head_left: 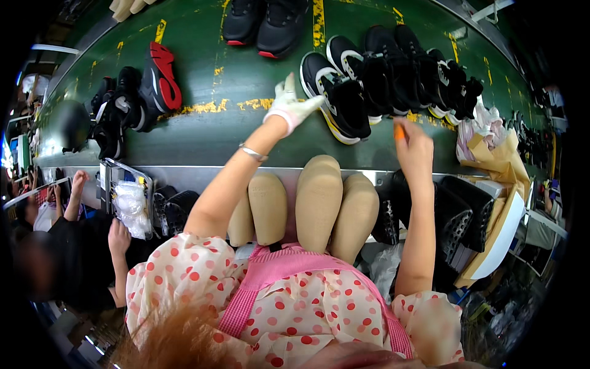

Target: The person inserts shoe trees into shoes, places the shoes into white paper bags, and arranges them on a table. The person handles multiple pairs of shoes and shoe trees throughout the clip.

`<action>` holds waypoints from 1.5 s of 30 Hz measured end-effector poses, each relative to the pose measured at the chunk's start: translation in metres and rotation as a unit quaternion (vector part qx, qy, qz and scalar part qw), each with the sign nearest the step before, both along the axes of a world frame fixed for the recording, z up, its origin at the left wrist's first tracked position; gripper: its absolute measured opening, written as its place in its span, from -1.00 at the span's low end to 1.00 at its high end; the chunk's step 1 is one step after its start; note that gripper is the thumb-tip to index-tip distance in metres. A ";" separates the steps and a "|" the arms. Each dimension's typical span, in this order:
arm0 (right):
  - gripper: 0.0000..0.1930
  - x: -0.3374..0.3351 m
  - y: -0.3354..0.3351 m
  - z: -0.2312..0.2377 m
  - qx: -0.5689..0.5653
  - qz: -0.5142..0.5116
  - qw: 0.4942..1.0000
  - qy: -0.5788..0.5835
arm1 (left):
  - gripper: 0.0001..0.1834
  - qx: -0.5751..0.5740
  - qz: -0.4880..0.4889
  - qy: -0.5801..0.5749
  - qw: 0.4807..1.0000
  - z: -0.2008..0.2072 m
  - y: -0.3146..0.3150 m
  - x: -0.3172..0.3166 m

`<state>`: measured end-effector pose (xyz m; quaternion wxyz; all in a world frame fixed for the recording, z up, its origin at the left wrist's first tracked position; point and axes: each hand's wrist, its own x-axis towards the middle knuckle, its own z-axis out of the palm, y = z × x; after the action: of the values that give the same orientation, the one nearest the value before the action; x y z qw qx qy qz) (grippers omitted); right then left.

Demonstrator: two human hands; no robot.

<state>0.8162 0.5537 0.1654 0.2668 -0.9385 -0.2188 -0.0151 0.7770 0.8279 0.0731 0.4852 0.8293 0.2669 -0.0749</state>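
My left hand [291, 106], in a thin white glove, is spread open, thumb and forefinger wide apart. Its thumb tip comes up against the side of a black-and-white sneaker [348, 111] with yellow along its sole; whether they touch, I cannot tell. My right hand [414, 150] is bare apart from an orange finger cover. Its fingers curl together at the near edge of the line of shoes, close to a black sneaker [376, 74]. Whatever they may hold is hidden.
More black shoes [424, 67] run rightward on the green bench [246, 138]. A black pair with red soles [279, 31] stands at the back, others [126, 92] at left. Beige rounded forms [319, 197] line the near edge. Brown paper [501, 154] lies right; a co-worker [80, 252] is left.
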 end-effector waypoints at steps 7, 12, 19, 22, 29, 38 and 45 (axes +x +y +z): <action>-0.69 0.069 0.041 -0.079 -0.058 0.040 0.997 0.030 | -0.27 0.080 -0.136 -0.325 0.932 -0.015 -0.042 0.019; -0.69 0.048 0.061 -0.092 -0.147 0.001 0.987 0.066 | -0.35 -0.012 -0.123 -0.323 0.938 -0.014 -0.043 0.013; -0.73 0.051 0.053 -0.041 0.090 -0.018 0.994 -0.060 | -0.56 0.020 -0.031 -0.262 0.964 -0.042 -0.008 0.042; -0.58 0.077 0.055 -0.067 0.124 0.112 0.982 -0.092 | -0.48 -0.093 -0.015 -0.194 0.976 -0.034 -0.003 0.054; -0.75 0.101 0.083 -0.103 0.029 -0.024 0.999 -0.025 | -0.43 -0.125 0.030 -0.049 0.990 -0.023 0.005 0.066; -0.71 0.126 0.089 -0.102 0.097 -0.117 0.949 0.275 | -0.66 -0.043 -0.116 -0.185 0.975 -0.035 0.019 0.065; -0.67 0.126 0.082 -0.109 0.263 -0.076 0.892 0.361 | -0.38 -0.120 0.023 -0.117 0.986 -0.047 0.022 0.059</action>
<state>0.9427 0.6354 0.0569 0.5624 -0.7887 -0.0231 0.2471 0.8355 0.8496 0.0261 0.6108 0.7615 0.2168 0.0022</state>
